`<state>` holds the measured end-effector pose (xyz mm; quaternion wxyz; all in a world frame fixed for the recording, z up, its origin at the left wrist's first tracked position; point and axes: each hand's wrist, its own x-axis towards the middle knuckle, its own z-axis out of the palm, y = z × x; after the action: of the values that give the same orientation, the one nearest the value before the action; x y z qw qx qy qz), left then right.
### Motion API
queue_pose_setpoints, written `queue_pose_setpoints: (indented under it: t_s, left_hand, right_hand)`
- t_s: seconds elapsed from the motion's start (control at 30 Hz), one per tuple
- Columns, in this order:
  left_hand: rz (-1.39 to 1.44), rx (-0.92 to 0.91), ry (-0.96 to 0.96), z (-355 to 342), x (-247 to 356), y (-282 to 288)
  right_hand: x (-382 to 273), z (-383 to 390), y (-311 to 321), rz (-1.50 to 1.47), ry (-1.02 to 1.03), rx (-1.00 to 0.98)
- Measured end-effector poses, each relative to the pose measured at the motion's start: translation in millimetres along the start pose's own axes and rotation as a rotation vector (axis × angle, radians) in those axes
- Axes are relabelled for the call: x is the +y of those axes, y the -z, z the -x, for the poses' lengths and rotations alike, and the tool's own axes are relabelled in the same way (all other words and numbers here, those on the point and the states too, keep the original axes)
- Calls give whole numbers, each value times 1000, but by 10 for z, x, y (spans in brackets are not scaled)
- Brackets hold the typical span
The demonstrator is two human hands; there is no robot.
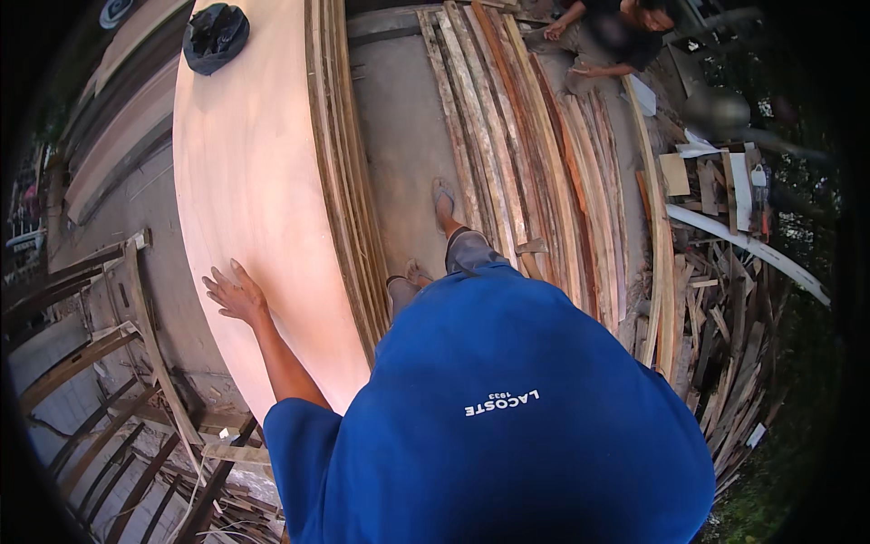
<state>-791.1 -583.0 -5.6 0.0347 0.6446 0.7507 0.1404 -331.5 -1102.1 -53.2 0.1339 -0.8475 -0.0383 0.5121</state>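
My left hand (pixel 236 295) lies on a long, pale plywood sheet (pixel 245 172), its fingers spread and nothing held in them. The sheet is the top of a stack of boards, whose layered edges (pixel 340 172) show on its right side. My right hand is out of sight behind my blue shirt. Just beyond the shirt, a metal tool head on a wooden handle (pixel 532 248), like a hammer or small axe, shows in front of the planks. Whether a hand holds it is hidden.
A black plastic bag (pixel 216 39) sits on the far end of the sheet. Long rough planks (pixel 517 145) lie to the right, with a crouching person (pixel 625 36) beyond them. Scrap wood (pixel 725 317) is heaped at far right. Wooden frames (pixel 100 363) stand at left.
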Motion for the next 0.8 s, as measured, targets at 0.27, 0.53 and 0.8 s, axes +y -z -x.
queue_pose_setpoints:
  t_s: [0.27, 0.53, 0.8]
  left_hand:
    - [-201, -116, 201, 124, 410, -201]
    - [-259, -90, 608, -168, 685, -303]
    - [-233, -82, 779, -295, 800, -371]
  right_hand:
    - [-336, -956, 533, 102, -123, -71]
    - [-1934, -2061, 1346, 239, -33, 17]
    - [-4750, -2251, 1827, -365, 551, 90]
